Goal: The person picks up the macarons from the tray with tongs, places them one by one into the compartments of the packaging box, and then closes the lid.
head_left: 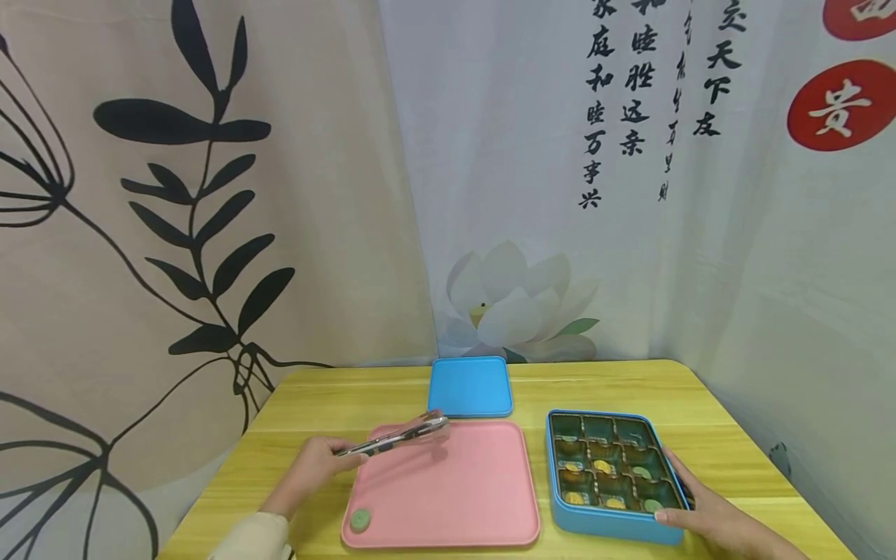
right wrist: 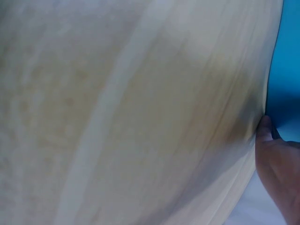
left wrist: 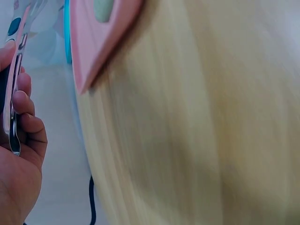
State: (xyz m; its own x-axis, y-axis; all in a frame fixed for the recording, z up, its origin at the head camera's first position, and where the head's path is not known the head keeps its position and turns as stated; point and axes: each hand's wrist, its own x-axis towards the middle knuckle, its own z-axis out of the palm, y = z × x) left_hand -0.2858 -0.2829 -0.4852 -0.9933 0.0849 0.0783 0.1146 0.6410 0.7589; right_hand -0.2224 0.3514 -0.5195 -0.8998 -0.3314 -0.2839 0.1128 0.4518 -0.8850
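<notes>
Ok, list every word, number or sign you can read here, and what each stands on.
"家庭和睦万事兴": pale backdrop, top clipped.
"和睦胜远亲": backdrop, top clipped.
"交天下友": backdrop, top clipped.
"贵": lower red oval on the backdrop.
Upper red oval: cut off, unreadable.
Small cursive column: too small to read.
No readable text on the tongs, pink tray or blue box.

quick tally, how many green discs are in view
3: a green disc on the pink tray, near-left corner; another in the blue box, right column, middle row; a third in the nearest row. Others may be hidden inside.
</notes>
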